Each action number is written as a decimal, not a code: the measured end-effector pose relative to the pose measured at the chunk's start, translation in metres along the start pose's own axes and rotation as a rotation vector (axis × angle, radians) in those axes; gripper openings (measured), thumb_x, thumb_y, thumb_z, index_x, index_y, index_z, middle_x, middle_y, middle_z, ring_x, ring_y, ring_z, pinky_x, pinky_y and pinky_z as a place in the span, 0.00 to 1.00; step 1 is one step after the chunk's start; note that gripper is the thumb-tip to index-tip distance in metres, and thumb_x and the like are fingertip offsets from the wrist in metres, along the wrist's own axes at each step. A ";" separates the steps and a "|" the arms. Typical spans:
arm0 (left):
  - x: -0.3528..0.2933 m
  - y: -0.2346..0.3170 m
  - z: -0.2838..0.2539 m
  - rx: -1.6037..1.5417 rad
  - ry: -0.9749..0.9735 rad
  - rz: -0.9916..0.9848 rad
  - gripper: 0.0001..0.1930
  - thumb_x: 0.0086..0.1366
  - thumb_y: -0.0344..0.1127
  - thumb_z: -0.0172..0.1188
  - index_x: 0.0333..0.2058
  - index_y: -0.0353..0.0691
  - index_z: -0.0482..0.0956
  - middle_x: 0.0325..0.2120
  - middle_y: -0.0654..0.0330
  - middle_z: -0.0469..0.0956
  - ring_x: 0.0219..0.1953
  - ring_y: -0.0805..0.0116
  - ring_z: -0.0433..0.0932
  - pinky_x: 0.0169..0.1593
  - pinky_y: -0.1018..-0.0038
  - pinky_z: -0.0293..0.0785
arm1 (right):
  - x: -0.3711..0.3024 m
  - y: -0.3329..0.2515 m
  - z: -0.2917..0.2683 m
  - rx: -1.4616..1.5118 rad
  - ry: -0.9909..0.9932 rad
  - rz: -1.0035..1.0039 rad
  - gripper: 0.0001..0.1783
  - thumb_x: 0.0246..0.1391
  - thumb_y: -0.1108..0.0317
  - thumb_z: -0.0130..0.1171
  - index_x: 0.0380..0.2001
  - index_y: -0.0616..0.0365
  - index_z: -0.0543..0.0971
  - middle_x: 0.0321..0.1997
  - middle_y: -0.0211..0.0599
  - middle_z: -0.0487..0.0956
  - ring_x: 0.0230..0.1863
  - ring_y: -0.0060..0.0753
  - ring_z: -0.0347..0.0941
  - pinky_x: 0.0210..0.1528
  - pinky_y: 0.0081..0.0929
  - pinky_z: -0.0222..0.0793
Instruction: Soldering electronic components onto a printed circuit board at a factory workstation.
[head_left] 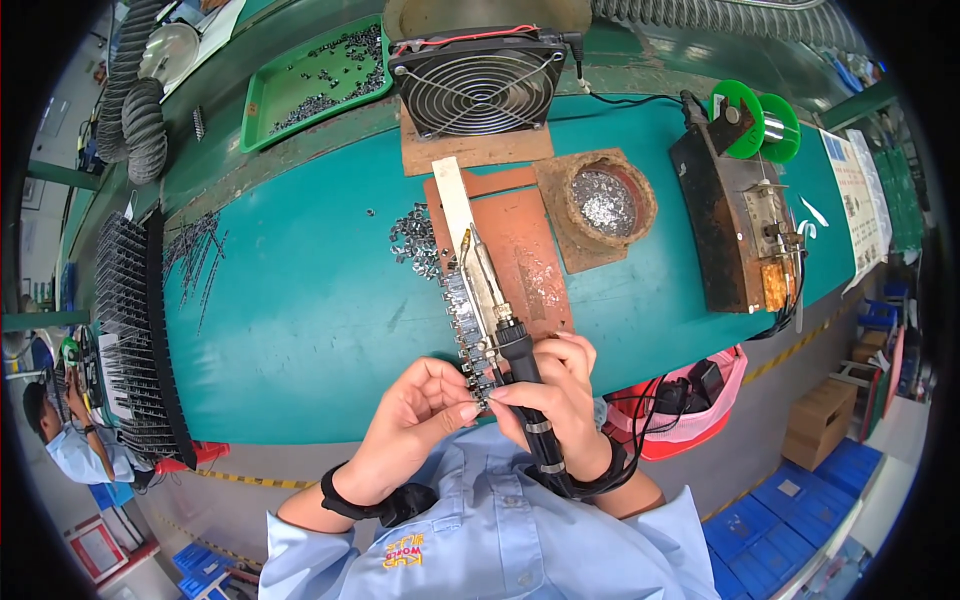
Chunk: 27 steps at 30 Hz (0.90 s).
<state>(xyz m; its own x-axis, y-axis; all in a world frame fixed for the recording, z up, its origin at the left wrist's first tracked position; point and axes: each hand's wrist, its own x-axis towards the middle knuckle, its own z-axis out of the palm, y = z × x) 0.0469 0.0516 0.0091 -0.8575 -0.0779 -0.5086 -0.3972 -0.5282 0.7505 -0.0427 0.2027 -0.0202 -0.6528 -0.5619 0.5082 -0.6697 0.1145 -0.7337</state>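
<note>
A long pale strip lies on the mat, with a row of small dark metal parts along its nearer half. At its near end my left hand is closed, thumb and fingers pinched together; the tiny piece between them is too small to name. My right hand is closed around a black-handled soldering iron, its metal tip pointing away over the strip, with a thin feed tube alongside. The right thumb and fingertips meet close to the left fingertips at the strip's end.
Loose metal parts lie left of the strip. Behind stand a fan and a green tray. A round pot of silvery bits, a solder feeder with green spool and a pink-lined bin are right; a pin-covered rack is left.
</note>
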 end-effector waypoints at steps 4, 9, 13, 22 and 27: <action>0.000 0.001 0.000 -0.011 0.001 -0.014 0.10 0.57 0.23 0.56 0.36 0.37 0.65 0.29 0.64 0.73 0.33 0.77 0.73 0.39 0.79 0.71 | -0.001 0.000 0.000 -0.008 0.004 -0.004 0.21 0.29 0.72 0.66 0.32 0.43 0.75 0.36 0.24 0.75 0.41 0.34 0.66 0.50 0.41 0.53; 0.001 0.001 0.000 -0.016 0.010 -0.032 0.09 0.56 0.22 0.56 0.34 0.38 0.66 0.28 0.64 0.73 0.33 0.77 0.73 0.39 0.79 0.71 | -0.004 0.002 -0.003 -0.003 0.023 -0.046 0.19 0.31 0.69 0.67 0.33 0.45 0.76 0.36 0.27 0.76 0.40 0.34 0.66 0.50 0.41 0.52; 0.000 0.004 0.000 -0.032 -0.008 -0.027 0.09 0.56 0.22 0.56 0.34 0.38 0.66 0.28 0.64 0.73 0.32 0.77 0.73 0.39 0.79 0.71 | -0.006 -0.009 -0.034 0.049 -0.018 0.036 0.20 0.36 0.61 0.66 0.36 0.50 0.75 0.34 0.32 0.77 0.39 0.35 0.67 0.50 0.41 0.52; -0.001 0.006 0.002 -0.005 0.001 -0.041 0.10 0.56 0.20 0.56 0.34 0.38 0.66 0.29 0.63 0.74 0.32 0.76 0.73 0.38 0.81 0.70 | -0.044 -0.001 -0.077 0.042 -0.089 0.088 0.28 0.46 0.47 0.58 0.44 0.53 0.66 0.30 0.39 0.79 0.36 0.37 0.72 0.52 0.42 0.50; -0.002 0.007 0.003 -0.002 -0.003 -0.049 0.09 0.56 0.21 0.55 0.34 0.37 0.67 0.28 0.63 0.74 0.32 0.76 0.73 0.39 0.81 0.70 | -0.042 -0.005 -0.072 0.072 -0.132 0.053 0.26 0.46 0.49 0.59 0.43 0.53 0.66 0.29 0.41 0.79 0.32 0.37 0.74 0.50 0.41 0.51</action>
<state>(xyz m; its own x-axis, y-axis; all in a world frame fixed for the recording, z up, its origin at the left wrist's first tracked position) 0.0444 0.0506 0.0165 -0.8380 -0.0496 -0.5435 -0.4381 -0.5326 0.7242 -0.0374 0.2845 -0.0058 -0.6311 -0.6597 0.4080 -0.6056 0.0904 -0.7906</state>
